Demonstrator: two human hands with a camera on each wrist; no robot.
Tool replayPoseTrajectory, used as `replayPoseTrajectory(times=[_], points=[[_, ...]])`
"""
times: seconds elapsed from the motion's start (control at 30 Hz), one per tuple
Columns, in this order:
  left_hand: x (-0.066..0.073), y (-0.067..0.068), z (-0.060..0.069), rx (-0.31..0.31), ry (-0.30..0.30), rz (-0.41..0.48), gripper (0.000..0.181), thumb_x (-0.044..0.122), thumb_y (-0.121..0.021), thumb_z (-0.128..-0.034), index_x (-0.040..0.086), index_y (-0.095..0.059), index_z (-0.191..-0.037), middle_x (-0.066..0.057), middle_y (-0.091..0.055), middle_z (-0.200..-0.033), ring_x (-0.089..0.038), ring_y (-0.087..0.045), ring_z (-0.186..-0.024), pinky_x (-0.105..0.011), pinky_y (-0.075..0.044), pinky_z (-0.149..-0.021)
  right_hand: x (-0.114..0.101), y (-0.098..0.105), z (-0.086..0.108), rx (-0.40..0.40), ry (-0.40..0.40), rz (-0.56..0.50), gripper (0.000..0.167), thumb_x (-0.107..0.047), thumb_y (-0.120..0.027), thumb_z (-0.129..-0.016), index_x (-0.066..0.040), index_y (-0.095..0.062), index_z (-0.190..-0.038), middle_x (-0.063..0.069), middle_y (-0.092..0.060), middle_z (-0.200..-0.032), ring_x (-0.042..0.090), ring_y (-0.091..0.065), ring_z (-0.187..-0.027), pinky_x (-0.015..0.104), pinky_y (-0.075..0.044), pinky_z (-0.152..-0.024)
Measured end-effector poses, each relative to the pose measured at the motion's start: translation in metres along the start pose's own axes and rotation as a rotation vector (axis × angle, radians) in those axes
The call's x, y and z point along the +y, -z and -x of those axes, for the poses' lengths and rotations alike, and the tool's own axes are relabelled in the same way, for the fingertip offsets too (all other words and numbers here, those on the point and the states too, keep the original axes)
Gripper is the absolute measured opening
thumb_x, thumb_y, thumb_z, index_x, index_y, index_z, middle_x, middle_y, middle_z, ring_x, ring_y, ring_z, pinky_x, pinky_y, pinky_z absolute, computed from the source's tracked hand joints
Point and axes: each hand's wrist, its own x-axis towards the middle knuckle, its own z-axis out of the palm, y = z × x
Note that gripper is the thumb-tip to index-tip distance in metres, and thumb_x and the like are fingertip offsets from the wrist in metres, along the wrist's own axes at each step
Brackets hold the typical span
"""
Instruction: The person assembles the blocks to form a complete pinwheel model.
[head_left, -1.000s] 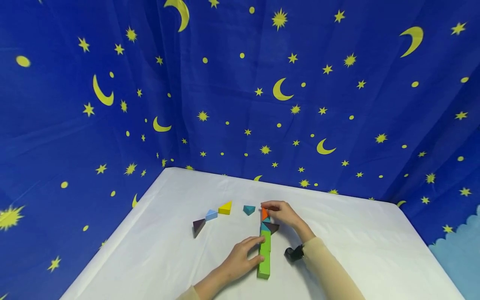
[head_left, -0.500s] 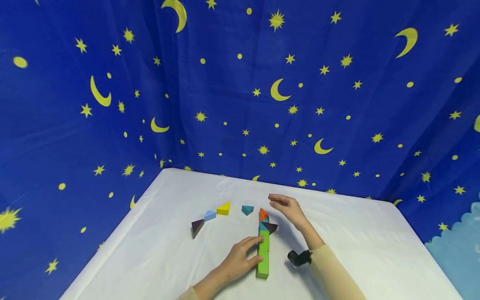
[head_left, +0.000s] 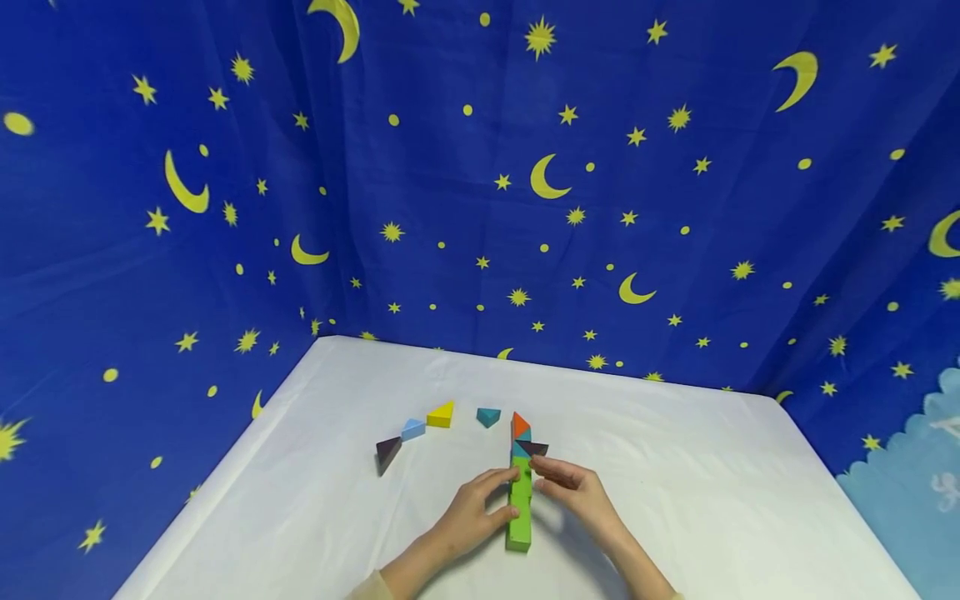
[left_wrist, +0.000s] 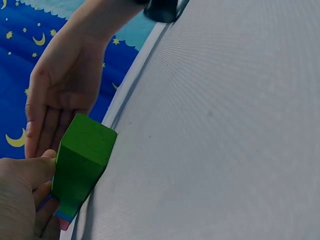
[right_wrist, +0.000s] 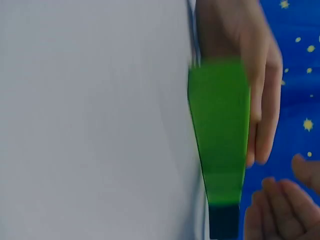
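Observation:
In the head view, green blocks (head_left: 519, 533) form a row running away from me, continued by blue pieces, a dark triangle (head_left: 536, 448) jutting right and an orange triangle (head_left: 520, 426) at the far end. My left hand (head_left: 470, 515) touches the green blocks' left side with thumb and fingertips, fingers extended. On the other side my right hand (head_left: 581, 498) holds nothing, its fingers loosely extended close to the blocks; contact cannot be told. The left wrist view shows the green block (left_wrist: 82, 160) beside my left hand (left_wrist: 20, 187). In the right wrist view, my right hand (right_wrist: 282, 212) is partly visible.
On the white table (head_left: 675, 492), left of the row, lie a teal piece (head_left: 489, 417), a yellow triangle (head_left: 441, 415), a light blue piece (head_left: 413, 429) and a dark triangle (head_left: 387, 454). A blue star-patterned curtain (head_left: 450, 192) stands behind the table.
My right hand has left the orange triangle, lifted away to the right, and come back towards me beside the green blocks. My left hand has stayed at the green blocks.

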Motion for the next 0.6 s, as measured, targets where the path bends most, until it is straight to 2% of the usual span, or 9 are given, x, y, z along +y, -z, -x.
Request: replayPoseTrajectory(times=[0.17,0.3,0.6], points=[[-0.001,0.0,0.0,-0.002,0.012,0.012,0.052,0.023,-0.067,-0.0881,0.003,-0.051,-0.133,-0.002,-0.057,-0.127,-0.02,-0.049,-0.122,-0.036,-0.038,-0.104,0.01,-0.011,0.007,0.056,0.039,0.035,0.039,-0.012,-0.069,-0.085,0.003,-0.061,-0.12,0.015,-0.061,-0.121,0.029,-0.055,-0.116,0.026,-0.045,-0.096],[-0.001,0.0,0.0,-0.009,0.023,0.024,0.053,0.026,-0.066,-0.0889,0.003,-0.05,-0.134,-0.005,-0.055,-0.129,-0.02,-0.049,-0.122,-0.036,-0.039,-0.104,0.015,-0.019,0.01,0.071,0.065,0.087,0.04,-0.015,-0.071,-0.084,0.001,-0.062,-0.12,0.012,-0.062,-0.12,0.029,-0.054,-0.117,0.032,-0.044,-0.098],[0.0,0.0,0.0,0.0,0.015,-0.001,0.054,0.029,-0.065,-0.089,0.003,-0.05,-0.134,-0.006,-0.055,-0.13,-0.021,-0.05,-0.121,-0.037,-0.039,-0.103,0.001,-0.032,0.024,0.121,0.163,0.229,0.04,-0.005,-0.074,-0.079,0.001,-0.062,-0.117,0.014,-0.063,-0.117,0.036,-0.055,-0.113,0.045,-0.044,-0.097]])
